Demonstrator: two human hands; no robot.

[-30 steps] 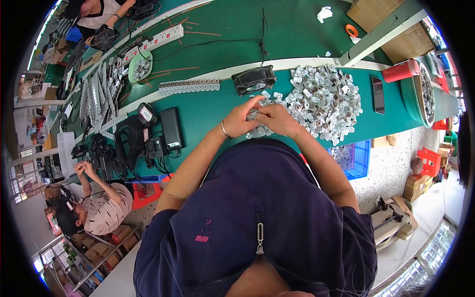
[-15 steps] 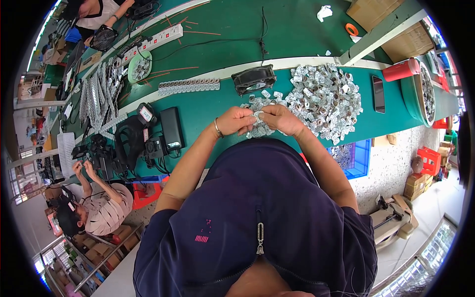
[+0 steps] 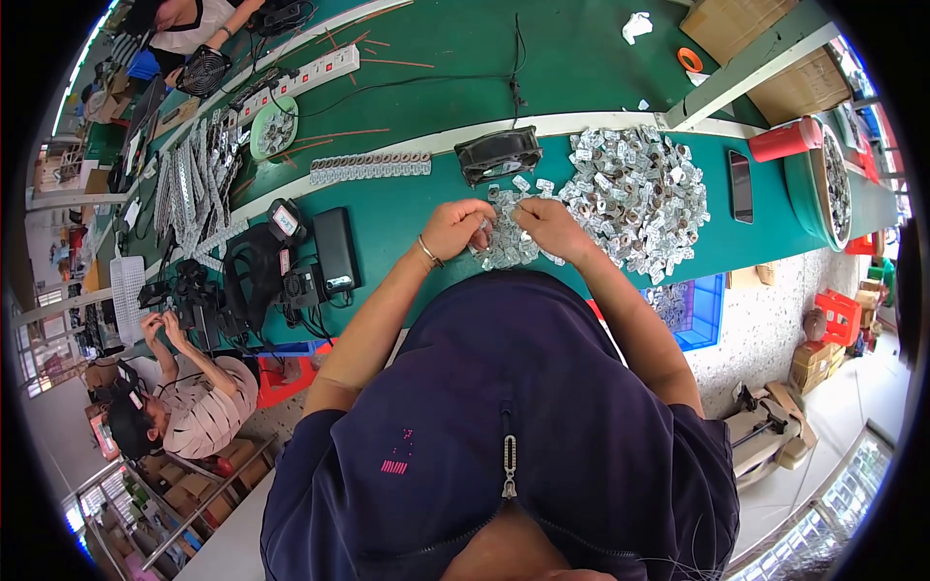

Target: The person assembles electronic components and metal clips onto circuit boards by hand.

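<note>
My left hand (image 3: 458, 230) is over the small heap of silvery-clear parts (image 3: 509, 250) in front of me. Its fingers are curled in, with what looks like a small piece at the fingertips. Just to its right, my right hand (image 3: 552, 229) pinches thumb and fingers together above the same heap; whatever lies in that pinch is too small to name. A gap separates the two hands, and loose parts show through it. Close to the right hand spreads a larger pile of small silvery parts (image 3: 639, 189), some with brown round bits.
Behind the heap stands a black fan (image 3: 498, 155). A row of joined parts (image 3: 370, 168) lies left of it. Right are a phone (image 3: 741, 184), a red cup (image 3: 785, 138) and a green tub (image 3: 806, 194). Leftward sit a black box (image 3: 336, 250) and cables; a co-worker (image 3: 208, 407) sits beyond.
My hands were together at the fingertips and have come apart. The left moved slightly left and curled in; the right drew slightly right. The piles look the same.
</note>
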